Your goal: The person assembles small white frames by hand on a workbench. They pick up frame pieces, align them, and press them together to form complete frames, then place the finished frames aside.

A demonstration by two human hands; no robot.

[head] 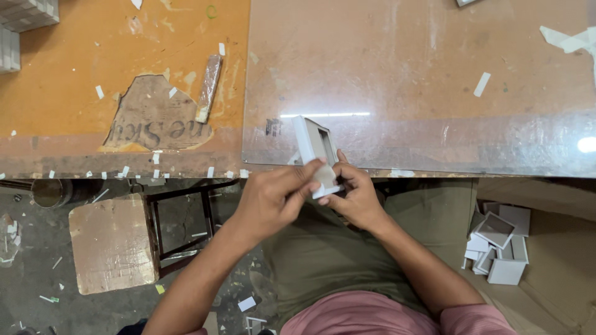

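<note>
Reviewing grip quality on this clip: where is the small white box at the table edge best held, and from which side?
Hold the white box by its two long outer walls near the lower end, coming from the table edge. It tilts with the open face up-right, so those walls are free. Both the left hand and right hand already pinch that near end.

We note: small white box (318, 155), lower end hidden behind our left hand (273, 200) and right hand (352, 197); white box stacks (25, 13) cut off at the table's top-left corner.
</note>
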